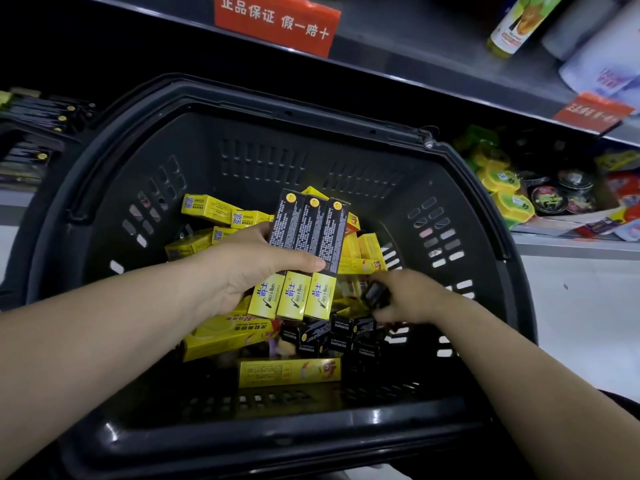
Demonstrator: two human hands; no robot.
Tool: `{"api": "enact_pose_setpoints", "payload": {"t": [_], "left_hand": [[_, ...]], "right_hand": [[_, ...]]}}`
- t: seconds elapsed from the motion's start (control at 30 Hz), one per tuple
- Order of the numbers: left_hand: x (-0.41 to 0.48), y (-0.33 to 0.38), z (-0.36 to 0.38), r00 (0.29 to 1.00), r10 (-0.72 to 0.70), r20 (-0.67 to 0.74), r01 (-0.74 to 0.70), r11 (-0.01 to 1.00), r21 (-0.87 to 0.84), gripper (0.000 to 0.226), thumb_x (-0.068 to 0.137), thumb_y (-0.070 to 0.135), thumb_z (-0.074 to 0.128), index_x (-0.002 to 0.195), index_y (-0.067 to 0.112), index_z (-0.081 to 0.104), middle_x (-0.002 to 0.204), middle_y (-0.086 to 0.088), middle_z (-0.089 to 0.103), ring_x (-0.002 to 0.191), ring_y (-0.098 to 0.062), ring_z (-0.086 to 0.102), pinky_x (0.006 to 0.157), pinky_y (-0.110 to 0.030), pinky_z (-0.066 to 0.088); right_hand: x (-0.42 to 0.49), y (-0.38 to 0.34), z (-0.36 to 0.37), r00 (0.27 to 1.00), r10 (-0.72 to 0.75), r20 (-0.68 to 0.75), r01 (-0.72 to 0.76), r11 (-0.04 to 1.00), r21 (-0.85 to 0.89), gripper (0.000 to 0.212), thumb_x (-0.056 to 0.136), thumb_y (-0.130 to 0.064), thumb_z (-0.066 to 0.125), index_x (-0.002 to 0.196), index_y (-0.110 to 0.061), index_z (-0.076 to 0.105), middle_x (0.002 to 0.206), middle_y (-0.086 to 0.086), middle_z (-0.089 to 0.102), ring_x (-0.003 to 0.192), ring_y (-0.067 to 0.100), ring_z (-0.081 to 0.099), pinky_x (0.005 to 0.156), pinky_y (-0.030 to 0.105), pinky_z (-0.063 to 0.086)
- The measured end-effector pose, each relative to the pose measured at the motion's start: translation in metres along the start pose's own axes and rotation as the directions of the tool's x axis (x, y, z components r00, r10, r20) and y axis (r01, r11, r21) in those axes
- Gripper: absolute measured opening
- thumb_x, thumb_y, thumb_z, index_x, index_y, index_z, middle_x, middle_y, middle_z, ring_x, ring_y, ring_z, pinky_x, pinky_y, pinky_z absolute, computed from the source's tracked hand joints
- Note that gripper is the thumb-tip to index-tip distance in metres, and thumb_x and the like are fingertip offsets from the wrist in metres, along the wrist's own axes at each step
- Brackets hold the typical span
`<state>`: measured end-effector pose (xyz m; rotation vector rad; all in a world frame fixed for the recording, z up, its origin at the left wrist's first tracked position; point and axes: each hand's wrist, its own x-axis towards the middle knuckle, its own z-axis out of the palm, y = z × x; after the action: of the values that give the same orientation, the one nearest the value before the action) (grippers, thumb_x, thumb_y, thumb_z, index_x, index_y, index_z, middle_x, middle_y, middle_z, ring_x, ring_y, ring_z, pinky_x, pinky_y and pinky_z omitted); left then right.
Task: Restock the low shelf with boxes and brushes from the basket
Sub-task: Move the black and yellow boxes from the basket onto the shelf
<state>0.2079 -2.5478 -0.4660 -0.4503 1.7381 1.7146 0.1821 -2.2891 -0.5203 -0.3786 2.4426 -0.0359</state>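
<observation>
A black plastic basket (263,140) fills the middle of the view. Inside lie several yellow boxes (207,206) and small black boxes (311,336). My left hand (249,268) holds three long black-and-yellow boxes (304,251) side by side above the pile, thumb across their front. Lower right in the basket, my right hand (405,297) pinches a small black box (375,294), blurred. More of the same long boxes (45,112) lie on the low shelf at far left. No brush is clearly visible.
A dark shelf edge with a red label (277,19) runs above the basket. Round yellow and black tins (512,199) sit on the low shelf at right. A bottle (516,26) and white packets stand on the upper shelf. White floor shows at right.
</observation>
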Motion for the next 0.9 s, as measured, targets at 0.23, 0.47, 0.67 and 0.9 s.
{"api": "enact_pose_setpoints", "payload": {"t": [0.23,0.47,0.67,0.9], "left_hand": [[-0.016,0.016,-0.026,0.998,0.061,-0.021,-0.062,0.997,-0.051,0.077,0.026,0.037,0.082,0.101,0.026,0.066,0.096,0.005,0.073,0.102,-0.018,0.062,0.092,-0.036,0.043],[-0.049,0.024,-0.082,0.995,0.096,-0.026,-0.099,0.979,-0.176,0.065,0.036,0.031,0.082,0.099,0.022,0.067,0.086,-0.003,0.075,0.077,-0.023,0.073,0.064,-0.034,0.056],[-0.082,0.022,-0.15,0.978,0.125,-0.168,-0.167,0.95,-0.264,0.038,0.049,0.029,0.078,0.084,0.016,0.069,0.073,-0.009,0.074,0.054,-0.02,0.069,0.041,-0.027,0.051],[-0.106,0.009,-0.227,0.906,0.08,-0.416,-0.239,0.908,-0.345,0.05,0.048,0.026,0.078,0.094,0.012,0.064,0.071,-0.013,0.073,0.05,-0.025,0.068,0.039,-0.031,0.05]], "right_hand": [[-0.035,-0.071,-0.063,0.992,-0.022,-0.12,0.118,-0.096,0.988,0.018,0.081,-0.009,0.048,0.099,-0.01,0.053,0.083,0.01,0.067,0.078,0.022,0.068,0.062,0.034,0.056],[-0.013,-0.152,-0.096,0.994,0.023,-0.11,0.113,-0.206,0.972,0.024,0.086,-0.022,0.061,0.104,-0.007,0.057,0.074,0.007,0.067,0.061,0.019,0.067,0.053,0.029,0.055],[0.024,-0.224,-0.124,0.993,-0.084,-0.088,0.089,0.019,0.996,0.033,0.089,-0.028,0.059,0.114,-0.007,0.059,0.08,0.009,0.069,0.073,0.022,0.064,0.071,0.034,0.051],[0.067,-0.3,-0.162,0.974,-0.171,-0.15,0.171,0.117,0.978,0.006,0.088,-0.025,0.061,0.09,-0.019,0.059,0.079,0.003,0.064,0.063,0.012,0.063,0.054,0.023,0.053]]}}
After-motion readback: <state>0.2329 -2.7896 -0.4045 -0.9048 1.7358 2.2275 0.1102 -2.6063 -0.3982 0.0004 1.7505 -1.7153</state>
